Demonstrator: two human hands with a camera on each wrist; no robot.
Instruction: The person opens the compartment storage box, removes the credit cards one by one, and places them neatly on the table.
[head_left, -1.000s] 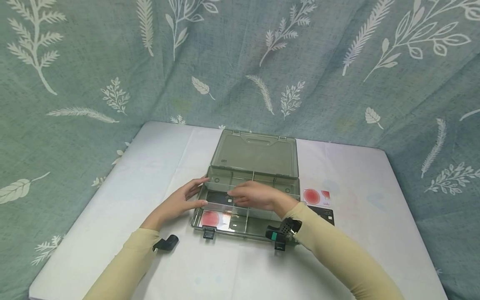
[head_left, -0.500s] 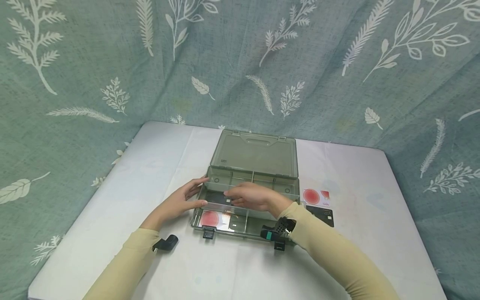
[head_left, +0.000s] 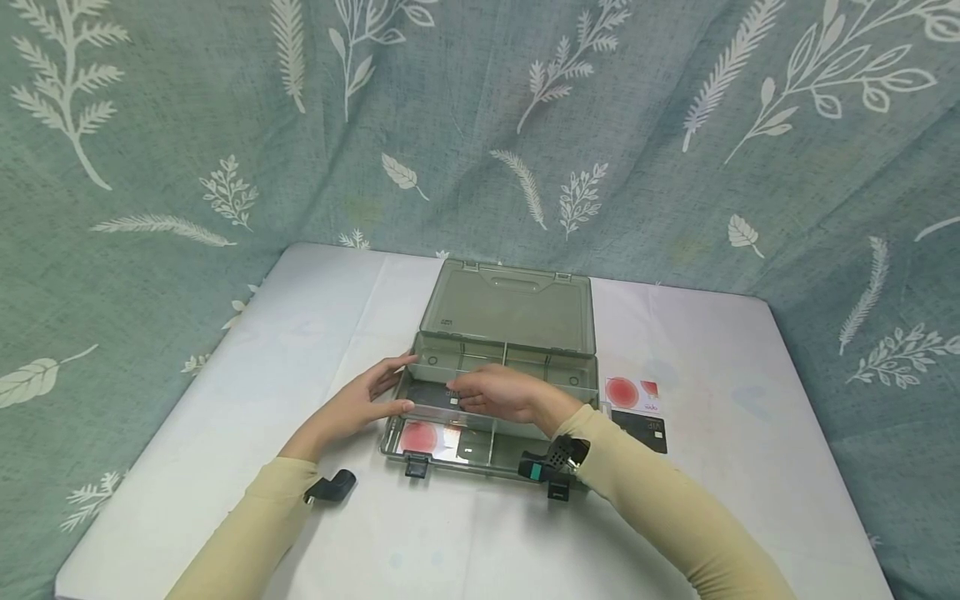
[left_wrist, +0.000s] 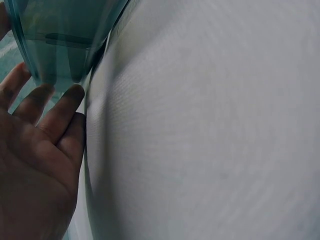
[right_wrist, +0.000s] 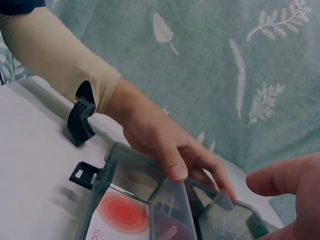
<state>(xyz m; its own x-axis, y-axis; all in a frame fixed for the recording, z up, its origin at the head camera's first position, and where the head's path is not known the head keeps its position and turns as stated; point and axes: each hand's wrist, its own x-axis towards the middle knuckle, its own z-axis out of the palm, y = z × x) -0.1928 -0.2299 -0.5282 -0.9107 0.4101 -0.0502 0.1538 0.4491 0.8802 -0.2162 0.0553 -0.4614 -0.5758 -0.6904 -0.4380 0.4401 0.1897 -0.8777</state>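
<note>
Leaf-printed cloth [head_left: 450,192] rises behind a white table [head_left: 420,550]. Well apart from its left, right and near edges lies a compartmented box [head_left: 513,454], its long axis running left to right, roughly along the far edge. The lid [head_left: 517,312] is tipped back toward that edge; the latches [head_left: 417,467] face the near one. In the middle row's left part lies a black card [head_left: 430,395], also lengthwise left to right. The left hand [head_left: 360,408] spreads wide at the box's left end, its thumb touching a divider. The right hand [head_left: 510,392] reaches in at the black card; whether it holds anything, I cannot tell. A red-and-white card [head_left: 420,437] lies in the near row's left corner. Beside the box's right end lie another patterned card [head_left: 633,394] and a second dark card [head_left: 640,430], both short of the table's right edge.
</note>
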